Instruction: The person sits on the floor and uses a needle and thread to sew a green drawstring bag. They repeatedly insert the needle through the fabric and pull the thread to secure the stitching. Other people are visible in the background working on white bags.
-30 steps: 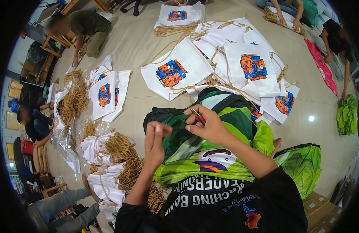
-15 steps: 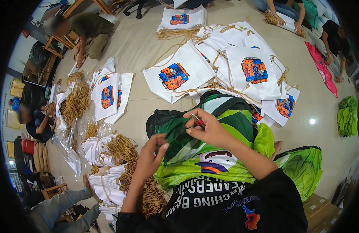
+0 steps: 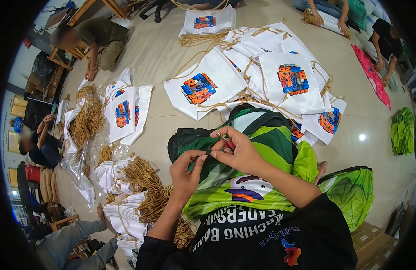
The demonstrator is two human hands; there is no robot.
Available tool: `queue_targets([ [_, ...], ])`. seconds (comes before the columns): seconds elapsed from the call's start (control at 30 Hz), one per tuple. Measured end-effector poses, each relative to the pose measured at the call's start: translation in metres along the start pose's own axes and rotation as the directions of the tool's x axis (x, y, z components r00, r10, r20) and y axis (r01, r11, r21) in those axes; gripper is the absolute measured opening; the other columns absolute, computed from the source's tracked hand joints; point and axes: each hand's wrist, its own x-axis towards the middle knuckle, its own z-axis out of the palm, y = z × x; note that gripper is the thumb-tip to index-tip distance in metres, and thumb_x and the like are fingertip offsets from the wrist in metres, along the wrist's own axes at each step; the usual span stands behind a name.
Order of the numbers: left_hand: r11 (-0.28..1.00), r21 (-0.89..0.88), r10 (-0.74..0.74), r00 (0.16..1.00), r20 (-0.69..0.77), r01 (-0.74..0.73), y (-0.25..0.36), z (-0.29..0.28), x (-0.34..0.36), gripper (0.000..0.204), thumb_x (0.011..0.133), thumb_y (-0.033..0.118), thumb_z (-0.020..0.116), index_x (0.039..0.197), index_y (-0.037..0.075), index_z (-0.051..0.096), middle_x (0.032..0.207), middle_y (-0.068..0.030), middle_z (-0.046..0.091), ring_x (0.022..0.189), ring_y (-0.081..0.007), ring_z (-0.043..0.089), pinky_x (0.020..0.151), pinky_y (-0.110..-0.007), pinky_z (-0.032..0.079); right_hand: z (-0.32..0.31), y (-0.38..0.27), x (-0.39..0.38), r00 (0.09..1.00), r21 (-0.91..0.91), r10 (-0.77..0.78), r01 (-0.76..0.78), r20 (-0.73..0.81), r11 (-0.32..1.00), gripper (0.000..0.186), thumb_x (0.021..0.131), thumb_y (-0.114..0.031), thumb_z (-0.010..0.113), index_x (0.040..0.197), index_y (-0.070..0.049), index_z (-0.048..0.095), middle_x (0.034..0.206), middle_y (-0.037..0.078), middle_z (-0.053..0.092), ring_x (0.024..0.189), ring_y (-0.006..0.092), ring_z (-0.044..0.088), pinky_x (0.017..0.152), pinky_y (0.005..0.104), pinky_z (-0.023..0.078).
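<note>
Across my lap lies a bunched green garment (image 3: 273, 137), with dark green, lime and white panels and a cartoon face printed on it. My right hand (image 3: 239, 155) is closed around a small pair of red-handled scissors (image 3: 228, 144), their metal tips pointing up and left. Thumb and forefinger of my left hand (image 3: 185, 175) are pinched together just left of the right fingertips, over the garment's dark green part. Whatever sits between them is too small to make out.
White printed drawstring bags (image 3: 289, 81) lie heaped ahead. Folded bag stacks with tan cords (image 3: 140, 173) stand at left. Another lime garment (image 3: 349, 195) is at right, near cardboard boxes (image 3: 374, 243). Several people sit around on the tiled floor (image 3: 158, 121).
My left hand has moved up and right to meet the right fingertips, its fingers closing from spread to a pinch. The right hand keeps the scissors in nearly the same place.
</note>
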Motion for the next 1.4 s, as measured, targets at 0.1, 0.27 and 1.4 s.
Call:
queue_targets([
  [0.1, 1.000, -0.028, -0.011, 1.000, 0.009, 0.012, 0.000, -0.001, 0.000, 0.011, 0.105, 0.007, 0.068, 0.108, -0.004, 0.067, 0.094, -0.0053, 0.071, 0.084, -0.0088, 0.062, 0.076, -0.026, 0.052, 0.000, 0.001, 0.001, 1.000, -0.004, 0.004, -0.004, 0.014, 1.000, 0.045, 0.094, 0.000, 0.076, 0.134, -0.002, 0.055, 0.092, 0.001, 0.071, 0.079, 0.0006, 0.055, 0.067, 0.0198, 0.045],
  [0.27, 0.991, -0.115, -0.059, 0.998, 0.031, 0.062, 0.000, 0.000, 0.002, 0.013, 0.112, 0.012, 0.056, 0.108, 0.000, 0.058, 0.093, -0.0030, 0.062, 0.083, -0.0080, 0.053, 0.076, -0.025, 0.047, 0.001, -0.004, 0.001, 1.000, -0.003, 0.013, -0.013, 0.015, 1.000, 0.045, 0.094, 0.000, 0.076, 0.134, -0.002, 0.055, 0.093, 0.002, 0.072, 0.080, 0.0011, 0.056, 0.068, 0.0198, 0.045],
  [1.4, 0.997, -0.060, -0.051, 0.998, 0.026, 0.053, 0.000, 0.014, -0.008, 0.011, 0.113, 0.012, 0.053, 0.113, 0.001, 0.055, 0.095, -0.0048, 0.068, 0.080, -0.0056, 0.055, 0.071, -0.023, 0.047, 0.023, -0.016, -0.013, 0.828, 0.380, 0.505, -0.560, 0.244, 0.736, 0.026, 0.110, -0.031, 0.053, 0.102, -0.006, 0.055, 0.076, -0.003, 0.045, 0.051, 0.0052, 0.034, 0.044, 0.0256, 0.022],
])
